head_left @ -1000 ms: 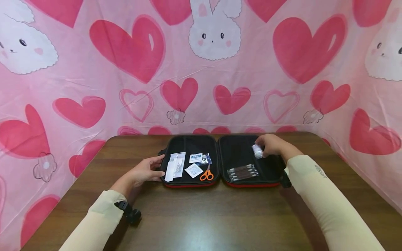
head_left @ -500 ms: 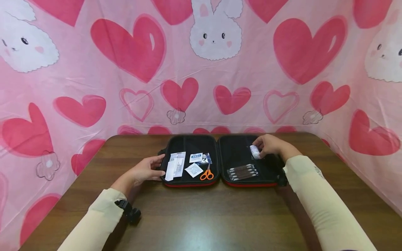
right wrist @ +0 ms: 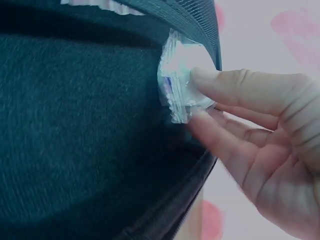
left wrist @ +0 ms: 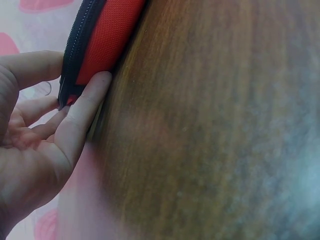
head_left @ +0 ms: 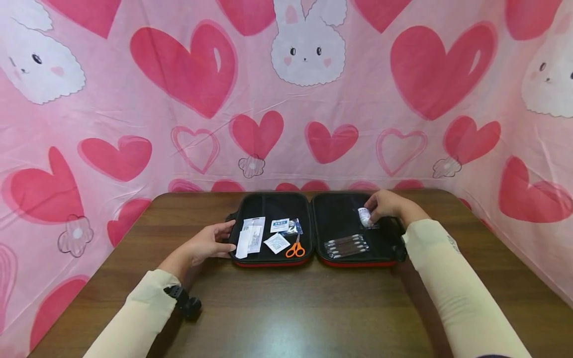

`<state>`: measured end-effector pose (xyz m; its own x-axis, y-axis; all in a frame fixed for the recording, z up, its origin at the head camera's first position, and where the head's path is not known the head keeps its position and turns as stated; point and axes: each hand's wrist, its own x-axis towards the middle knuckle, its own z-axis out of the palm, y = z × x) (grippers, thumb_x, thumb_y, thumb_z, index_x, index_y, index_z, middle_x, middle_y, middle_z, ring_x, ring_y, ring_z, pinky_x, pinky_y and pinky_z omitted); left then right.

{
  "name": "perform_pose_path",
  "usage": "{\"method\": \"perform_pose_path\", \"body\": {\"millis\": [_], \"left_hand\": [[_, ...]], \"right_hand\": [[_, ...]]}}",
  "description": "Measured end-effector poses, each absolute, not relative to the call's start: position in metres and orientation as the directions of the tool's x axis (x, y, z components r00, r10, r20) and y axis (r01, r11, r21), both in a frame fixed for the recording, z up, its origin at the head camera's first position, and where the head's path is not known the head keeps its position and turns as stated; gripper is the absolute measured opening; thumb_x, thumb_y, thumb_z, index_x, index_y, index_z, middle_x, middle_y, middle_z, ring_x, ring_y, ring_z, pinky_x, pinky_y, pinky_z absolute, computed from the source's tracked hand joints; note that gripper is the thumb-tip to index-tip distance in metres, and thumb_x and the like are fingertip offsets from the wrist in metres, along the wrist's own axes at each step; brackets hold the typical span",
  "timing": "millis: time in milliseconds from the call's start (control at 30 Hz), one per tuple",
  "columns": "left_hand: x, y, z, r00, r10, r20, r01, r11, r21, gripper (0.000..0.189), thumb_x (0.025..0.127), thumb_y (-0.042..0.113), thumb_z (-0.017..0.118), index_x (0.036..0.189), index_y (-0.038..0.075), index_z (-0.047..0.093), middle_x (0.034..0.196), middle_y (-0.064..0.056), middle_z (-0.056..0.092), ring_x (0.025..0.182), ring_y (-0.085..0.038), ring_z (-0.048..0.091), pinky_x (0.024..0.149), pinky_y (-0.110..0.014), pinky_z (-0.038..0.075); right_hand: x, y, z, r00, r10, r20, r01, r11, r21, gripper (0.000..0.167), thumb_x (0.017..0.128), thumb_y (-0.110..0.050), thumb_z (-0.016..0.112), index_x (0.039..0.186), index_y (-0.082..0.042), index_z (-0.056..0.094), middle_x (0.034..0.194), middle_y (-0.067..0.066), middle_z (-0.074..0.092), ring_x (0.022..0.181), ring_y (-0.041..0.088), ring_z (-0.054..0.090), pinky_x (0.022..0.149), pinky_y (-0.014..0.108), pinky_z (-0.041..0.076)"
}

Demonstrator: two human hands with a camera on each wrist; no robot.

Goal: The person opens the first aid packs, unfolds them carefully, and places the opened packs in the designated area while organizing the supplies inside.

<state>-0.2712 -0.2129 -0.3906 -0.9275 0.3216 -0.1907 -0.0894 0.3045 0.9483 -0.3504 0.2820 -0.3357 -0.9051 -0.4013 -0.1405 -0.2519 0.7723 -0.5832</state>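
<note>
A: Hands?
B: Right hand (head_left: 388, 206) pinches the wrapped roll (head_left: 364, 216), thumb one side, fingers the other. Left hand (head_left: 210, 243) grips the outer edge of the case (head_left: 333, 214), thumb on the red side wall.
A: Where's the roll?
B: Right half of the open case, toward the back, beyond the swabs (head_left: 346, 246). Can't tell if it touches the lining.
A: What's hidden?
B: Right wrist covers part of the right rim. Roll is washed out in the right wrist view; fingers cover one end. Pale ridged strip (right wrist: 102, 5) cut off at the top there, can't identify. Left wrist view gets only a corner of the case. Scissors (head_left: 295, 246): orange handles plain, blade tips hard to make out among the packets (head_left: 276, 242).
A: Edges, room?
B: Case sits near the table's (head_left: 268, 298) back edge, printed cloth (head_left: 188, 144) behind. Wide stretch of tabletop in front, between the forearms. Dark lining separates roll from swabs.
</note>
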Motion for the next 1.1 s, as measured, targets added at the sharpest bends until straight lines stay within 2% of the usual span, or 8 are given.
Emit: {"method": "perform_pose_path", "body": {"millis": [100,167,333,433,633,867,1000,1100], "left_hand": [[-0.272,-0.213,-0.391,-0.931,0.313,-0.186,-0.086,0.307,0.948,0.083,0.085,-0.003,0.072,0.153,0.002,0.026,0.145,-0.032,0.035,0.129,-0.041,0.040,0.086,-0.041,0.055],[-0.272,-0.213,-0.392,-0.930,0.319,-0.181,-0.077,0.312,0.947,0.083,0.085,-0.002,0.072,0.153,0.002,0.025,0.145,-0.032,0.034,0.130,-0.042,0.039,0.086,-0.041,0.055],[-0.272,-0.214,-0.392,-0.931,0.315,-0.182,-0.082,0.306,0.949,0.083,0.085,-0.002,0.072,0.153,0.002,0.025,0.145,-0.032,0.034,0.130,-0.042,0.038,0.086,-0.041,0.055],[-0.272,-0.214,-0.392,-0.931,0.314,-0.184,-0.084,0.307,0.948,0.083,0.085,-0.002,0.072,0.153,0.003,0.025,0.145,-0.032,0.034,0.130,-0.042,0.038,0.086,-0.041,0.055],[-0.271,-0.215,-0.391,-0.930,0.309,-0.198,-0.100,0.307,0.947,0.083,0.085,-0.001,0.072,0.153,0.003,0.026,0.145,-0.031,0.034,0.130,-0.041,0.039,0.087,-0.040,0.055],[-0.272,-0.215,-0.392,-0.932,0.309,-0.190,-0.093,0.302,0.949,0.083,0.085,-0.001,0.072,0.153,0.003,0.026,0.144,-0.031,0.036,0.128,-0.041,0.041,0.086,-0.041,0.055],[-0.274,-0.215,-0.393,-0.932,0.313,-0.181,-0.078,0.314,0.946,0.083,0.085,-0.001,0.073,0.153,0.003,0.026,0.143,-0.031,0.038,0.127,-0.041,0.042,0.085,-0.041,0.055],[-0.274,-0.215,-0.394,-0.932,0.314,-0.181,-0.079,0.310,0.948,0.083,0.084,-0.001,0.073,0.153,0.003,0.027,0.142,-0.030,0.039,0.126,-0.040,0.044,0.085,-0.041,0.056]], "right_hand": [[-0.349,0.282,-0.337,-0.905,-0.385,-0.183,-0.182,0.738,-0.650,0.045,0.073,0.004,0.078,0.112,0.018,0.059,0.100,0.025,0.065,0.075,0.021,0.064,0.073,0.040,0.059],[-0.349,0.283,-0.338,-0.905,-0.373,-0.206,-0.137,0.712,-0.689,0.046,0.075,0.005,0.077,0.115,0.018,0.057,0.104,0.027,0.064,0.075,0.020,0.065,0.072,0.039,0.059],[-0.351,0.288,-0.347,-0.913,-0.343,-0.220,-0.084,0.687,-0.722,0.053,0.080,-0.005,0.077,0.127,0.008,0.058,0.123,0.029,0.058,0.097,0.029,0.061,0.092,0.048,0.051],[-0.353,0.293,-0.353,-0.911,-0.350,-0.219,-0.069,0.652,-0.755,0.057,0.082,-0.009,0.077,0.133,0.006,0.055,0.127,0.028,0.056,0.103,0.031,0.057,0.098,0.052,0.046],[-0.355,0.292,-0.360,-0.898,-0.393,-0.197,-0.089,0.601,-0.794,0.058,0.083,-0.009,0.077,0.131,0.010,0.054,0.119,0.023,0.064,0.099,0.023,0.060,0.093,0.040,0.051],[-0.358,0.283,-0.362,-0.875,-0.448,-0.185,-0.102,0.544,-0.833,0.056,0.082,0.000,0.072,0.130,0.016,0.049,0.118,0.026,0.063,0.096,0.021,0.063,0.084,0.031,0.055],[-0.359,0.278,-0.362,-0.883,-0.427,-0.192,-0.082,0.543,-0.835,0.059,0.076,0.002,0.073,0.126,0.016,0.047,0.106,0.017,0.066,0.088,0.019,0.058,0.078,0.027,0.054],[-0.358,0.279,-0.361,-0.881,-0.421,-0.215,-0.048,0.532,-0.845,0.057,0.077,0.005,0.071,0.126,0.017,0.044,0.099,0.013,0.063,0.084,0.019,0.058,0.078,0.029,0.055]]}}
